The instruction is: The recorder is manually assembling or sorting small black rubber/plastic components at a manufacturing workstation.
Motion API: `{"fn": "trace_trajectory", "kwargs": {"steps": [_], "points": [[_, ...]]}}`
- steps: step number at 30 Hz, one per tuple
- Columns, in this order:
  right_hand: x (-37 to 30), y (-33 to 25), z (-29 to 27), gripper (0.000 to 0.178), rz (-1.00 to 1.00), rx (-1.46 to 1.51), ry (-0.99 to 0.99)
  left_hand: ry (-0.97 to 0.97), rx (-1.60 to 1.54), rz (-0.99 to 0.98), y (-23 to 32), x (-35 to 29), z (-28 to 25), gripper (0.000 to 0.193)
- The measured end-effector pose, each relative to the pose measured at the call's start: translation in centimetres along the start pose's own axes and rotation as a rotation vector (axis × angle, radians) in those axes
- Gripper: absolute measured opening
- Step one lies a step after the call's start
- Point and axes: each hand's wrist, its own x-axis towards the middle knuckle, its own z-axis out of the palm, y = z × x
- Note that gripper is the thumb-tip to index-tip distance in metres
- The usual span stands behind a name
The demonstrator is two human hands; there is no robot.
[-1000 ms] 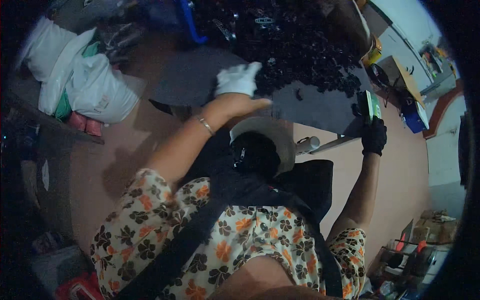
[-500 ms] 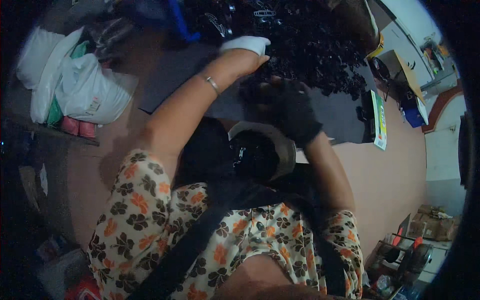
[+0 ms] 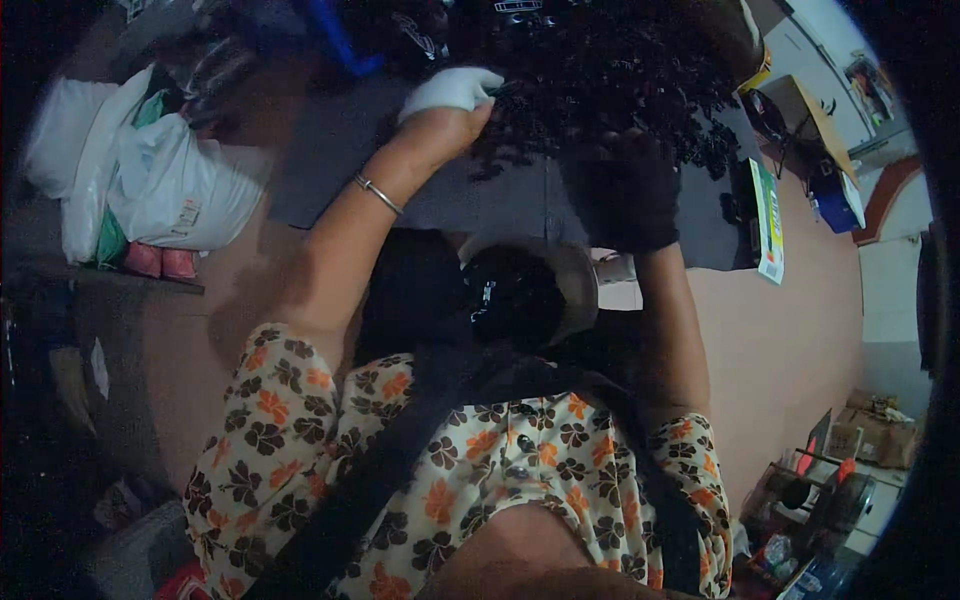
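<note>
A wide heap of small, glossy black pieces [image 3: 640, 90] covers the far part of the dark table top [image 3: 420, 190]; their exact kind is too dark to make out. My left hand [image 3: 455, 95], in a white glove, is at the heap's left edge. Its fingers are closed in a pinch, with a bit of something dark at the tips that I cannot name. My right hand [image 3: 625, 195], in a black glove, reaches to the heap's near edge. Its fingers blend into the black pieces. Below the table edge, a round pale-rimmed container [image 3: 580, 285] has something black inside.
White sacks [image 3: 170, 190] stand at the left. A blue bar-like thing [image 3: 340, 40] lies at the far left of the heap. On the table's right edge is a green and white box [image 3: 766, 225]. Cartons [image 3: 870, 440] and other clutter are on the floor at the lower right.
My left hand has moved a little left and stays pinched. My right hand has moved right, away from the left one, and the gap between them has widened.
</note>
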Motion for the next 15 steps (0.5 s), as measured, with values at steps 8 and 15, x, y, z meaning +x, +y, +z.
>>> {"fn": "trace_trajectory", "kwargs": {"steps": [8,15], "points": [[-1.4,1.0,0.4,0.024,-0.061,0.35,0.211,0.058,-0.946,-0.364,0.5,-3.0,-2.3,0.024],[-2.1,-0.3,0.1,0.05,0.055,0.563,-0.002,-0.01,-1.268,-0.402,3.0,-6.2,-2.9,0.026]]}}
